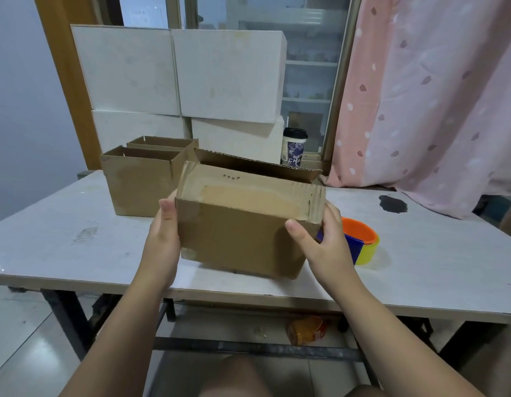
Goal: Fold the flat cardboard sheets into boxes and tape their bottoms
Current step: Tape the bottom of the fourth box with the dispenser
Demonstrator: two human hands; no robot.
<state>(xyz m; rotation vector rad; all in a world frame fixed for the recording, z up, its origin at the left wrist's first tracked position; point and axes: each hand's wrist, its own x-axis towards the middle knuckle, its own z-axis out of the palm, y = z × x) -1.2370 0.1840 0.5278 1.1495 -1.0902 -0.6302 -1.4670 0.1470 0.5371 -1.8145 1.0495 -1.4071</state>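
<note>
A plain brown cardboard box point(242, 224); white boxes point(177, 73); a tape roll point(363, 243) banded orange, yellow and blue; pale grey table point(76, 239) blotched by a black stain point(392, 204); pink curtain point(434, 96) sprinkled with white dots and mauve leaves; cup point(293, 150) printed navy, black-lidded.

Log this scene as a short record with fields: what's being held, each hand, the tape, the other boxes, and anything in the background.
Held item: cardboard box, over the table, near its front edge
Upper face: closed, with a lighter strip that looks like tape
Left hand: grips the box's left end
Right hand: grips its right end, thumb on the front
Tape roll: on the table, partly behind the right hand
Open boxes: two, back left, tops open
Background: lidded cup, stacked white boxes
</note>
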